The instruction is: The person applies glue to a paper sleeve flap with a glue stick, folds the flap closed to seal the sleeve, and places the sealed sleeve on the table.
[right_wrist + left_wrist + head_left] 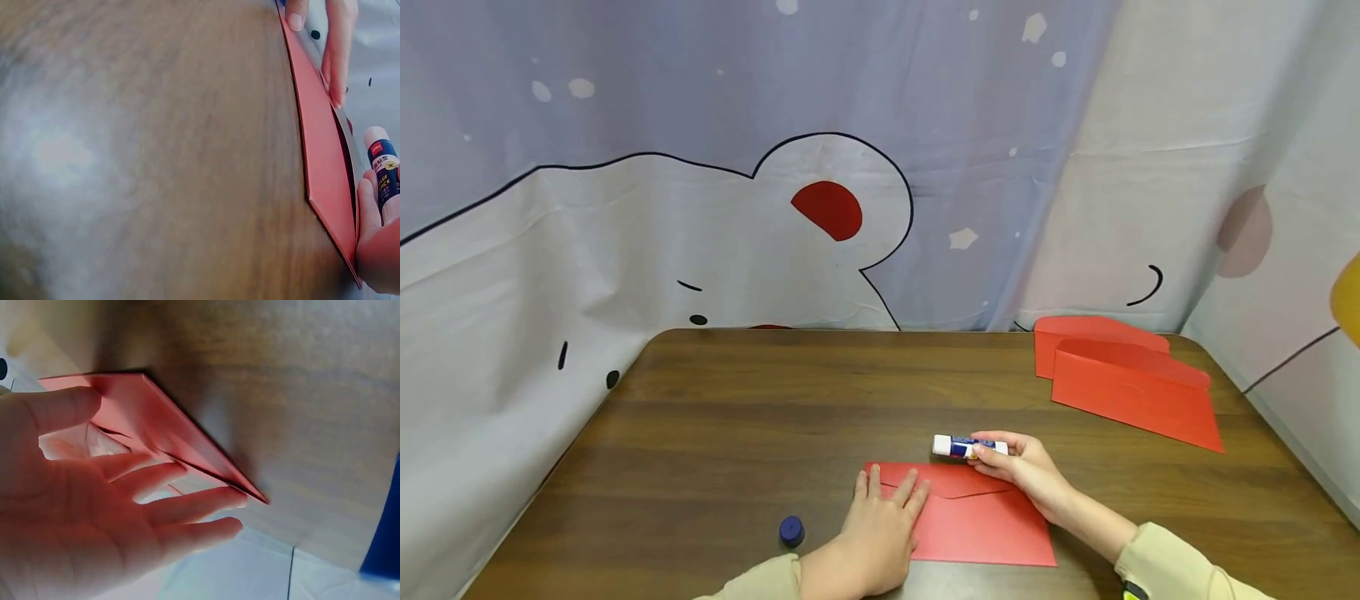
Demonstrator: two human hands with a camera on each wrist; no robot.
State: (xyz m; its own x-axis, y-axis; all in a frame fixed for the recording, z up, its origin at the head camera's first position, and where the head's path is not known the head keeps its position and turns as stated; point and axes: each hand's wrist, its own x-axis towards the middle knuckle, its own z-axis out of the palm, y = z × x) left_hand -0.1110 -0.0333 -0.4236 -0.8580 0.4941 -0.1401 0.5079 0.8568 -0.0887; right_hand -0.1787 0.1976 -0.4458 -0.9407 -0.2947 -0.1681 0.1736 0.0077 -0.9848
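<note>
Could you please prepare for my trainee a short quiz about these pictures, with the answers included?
1. Which hand holds the glue stick?
2. True or false: the left hand grips the blue cap.
3. How many red envelopes are visible on the wooden table?

Key:
1. The right hand.
2. False; the cap sits on the table.
3. Three: the near envelope beneath the left hand, plus the front envelope and rear envelope overlapping at far right.
</note>
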